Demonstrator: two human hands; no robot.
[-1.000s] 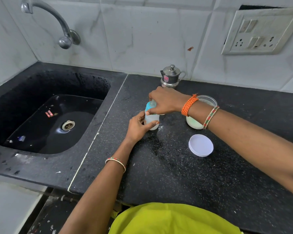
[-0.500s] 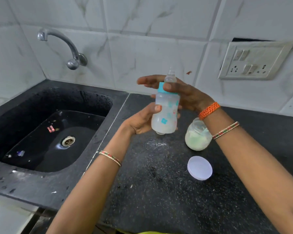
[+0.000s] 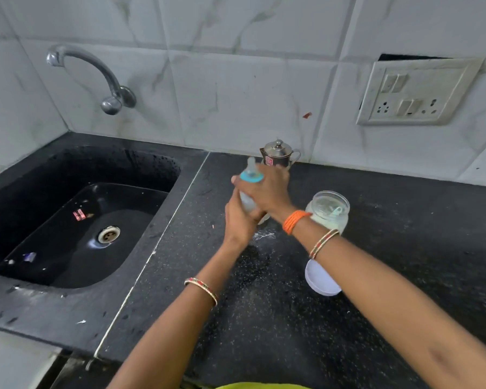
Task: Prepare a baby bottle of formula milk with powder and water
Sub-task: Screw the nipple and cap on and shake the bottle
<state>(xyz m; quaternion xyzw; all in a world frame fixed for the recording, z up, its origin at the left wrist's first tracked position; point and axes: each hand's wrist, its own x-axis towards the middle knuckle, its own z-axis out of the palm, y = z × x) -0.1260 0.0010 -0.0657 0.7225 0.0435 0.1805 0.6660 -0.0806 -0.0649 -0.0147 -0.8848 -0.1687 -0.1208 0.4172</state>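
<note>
Baby bottle (image 3: 249,192), teat and blue collar fitted, tilted above the counter just left of the open powder jar (image 3: 328,210); left hand (image 3: 240,220) and right hand (image 3: 265,196) both clasp it, apparently mixing; jar lid (image 3: 321,280) off

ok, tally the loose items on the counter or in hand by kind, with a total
Bottle: 1, held in both hands, left and right
Jar: 1, open
Lid: 1, flat on the counter
Steel pot: 1, by the wall
Total: 4
</note>
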